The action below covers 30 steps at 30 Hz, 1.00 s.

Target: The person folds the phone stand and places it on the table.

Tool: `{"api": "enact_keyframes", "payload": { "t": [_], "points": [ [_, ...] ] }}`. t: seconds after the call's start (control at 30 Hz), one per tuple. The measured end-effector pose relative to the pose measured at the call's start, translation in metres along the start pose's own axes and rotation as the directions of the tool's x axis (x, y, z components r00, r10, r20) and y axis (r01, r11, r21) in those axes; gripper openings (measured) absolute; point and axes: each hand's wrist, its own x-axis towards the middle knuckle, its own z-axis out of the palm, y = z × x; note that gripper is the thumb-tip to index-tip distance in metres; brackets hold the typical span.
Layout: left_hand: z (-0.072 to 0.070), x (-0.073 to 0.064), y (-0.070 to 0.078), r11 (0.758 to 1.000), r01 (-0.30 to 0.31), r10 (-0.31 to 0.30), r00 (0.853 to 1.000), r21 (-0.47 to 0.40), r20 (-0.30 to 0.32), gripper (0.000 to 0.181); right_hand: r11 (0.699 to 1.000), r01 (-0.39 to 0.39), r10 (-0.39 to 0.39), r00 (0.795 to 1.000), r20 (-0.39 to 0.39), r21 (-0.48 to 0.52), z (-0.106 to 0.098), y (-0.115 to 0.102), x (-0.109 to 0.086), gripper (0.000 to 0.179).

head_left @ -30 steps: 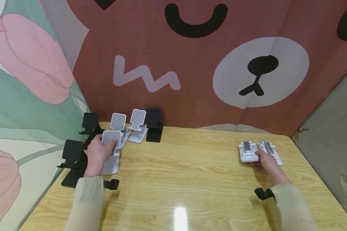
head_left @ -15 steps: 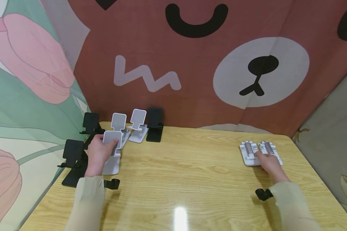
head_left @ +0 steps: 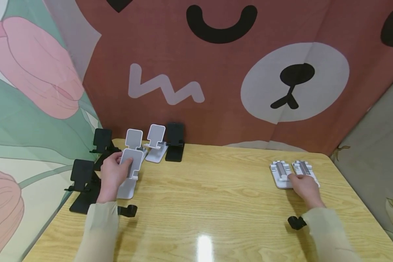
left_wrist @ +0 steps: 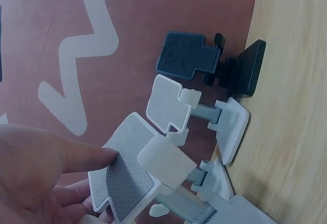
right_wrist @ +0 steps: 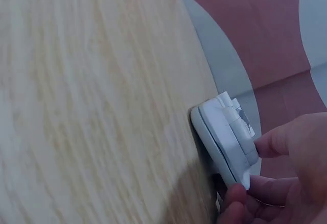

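Observation:
On the left, my left hand (head_left: 114, 174) pinches the upright grey-padded plate of an unfolded white phone stand (head_left: 132, 160). In the left wrist view, the thumb presses on the pad of that plate (left_wrist: 125, 168) while other fingers lie behind it. Across the table, my right hand (head_left: 306, 187) holds the near right edge of a folded white phone stand (head_left: 280, 176). From the right wrist, its thumb is seen against the upper side of the folded stand (right_wrist: 227, 137), with fingers below the edge. A second folded white stand (head_left: 304, 168) lies just beside it, partly covered by the hand.
Unfolded stands are grouped at the table's back left: two white ones (head_left: 134, 138) (head_left: 156, 140), a black one (head_left: 175, 140) beside them, and two more black ones (head_left: 102, 142) (head_left: 82, 178) along the left edge. A printed cloth (head_left: 216, 109) hangs behind the wooden table (head_left: 209, 196).
The white stand in my left hand has shifted slightly right and turned. My right hand has drawn the near end of the folded stand a little toward me, and the stand now lies flatter.

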Motion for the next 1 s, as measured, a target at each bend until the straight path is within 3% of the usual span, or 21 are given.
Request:
{"api": "enact_keyframes", "payload": {
  "t": [0.17,0.37,0.63,1.0],
  "points": [
    [0.003,-0.001,0.005,0.998,-0.009,0.009,1.0,-0.063,-0.007,0.045,0.998,0.038,-0.04,0.999,-0.038,-0.051,0.004,0.003,0.001,0.074],
    [0.004,-0.003,0.015,0.987,-0.023,0.019,0.999,-0.157,-0.028,0.044,0.999,0.027,-0.03,0.997,-0.069,-0.046,0.004,0.002,-0.001,0.071],
    [0.007,-0.007,0.029,0.969,-0.09,0.073,0.994,-0.23,-0.08,0.036,0.998,0.03,-0.035,0.994,-0.107,-0.048,0.005,-0.001,-0.005,0.063],
    [0.012,-0.013,0.039,0.949,-0.112,0.097,0.993,-0.295,-0.064,0.034,0.998,0.036,-0.04,0.995,-0.09,-0.052,0.005,-0.001,-0.004,0.062]
  ]
}}
